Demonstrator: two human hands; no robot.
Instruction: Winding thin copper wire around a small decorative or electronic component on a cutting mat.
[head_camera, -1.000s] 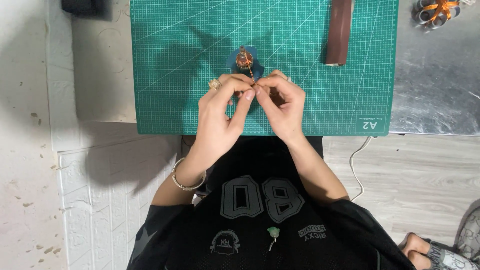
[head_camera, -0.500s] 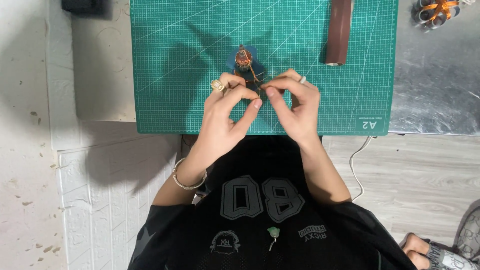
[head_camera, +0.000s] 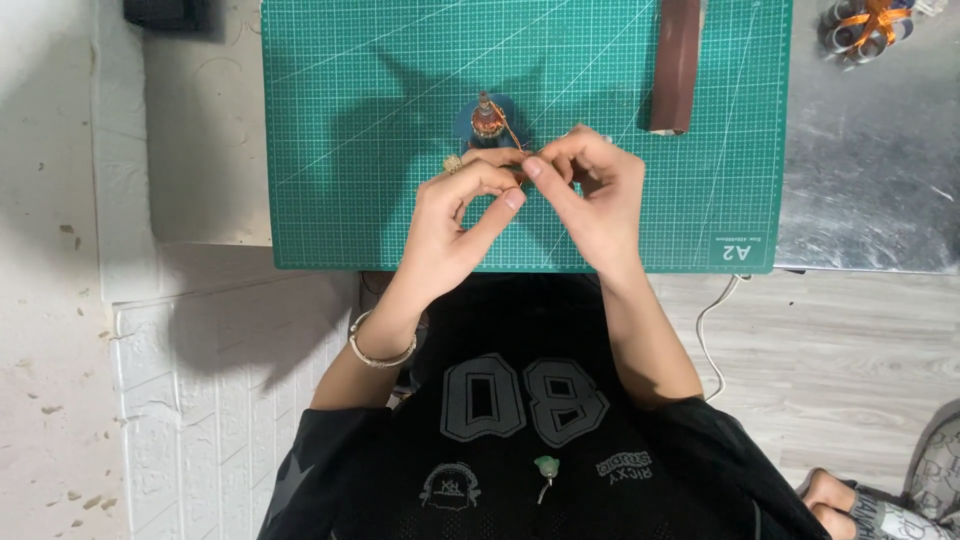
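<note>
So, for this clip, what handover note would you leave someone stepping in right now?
Left hand: fingers pinched on a thin copper wire, ring on one finger, bracelet at the wrist.
Right hand: fingers pinched on the same wire, tips meeting the left hand's.
Things: wire runs up to a small spool standing upright on the green cutting mat. A brown strip lies at the mat's upper right, untouched.
Done: a length of wire is drawn off the spool and held in both hands.
Left: wire is not yet separated from the spool; what is being formed between the fingertips is too small to tell.
</note>
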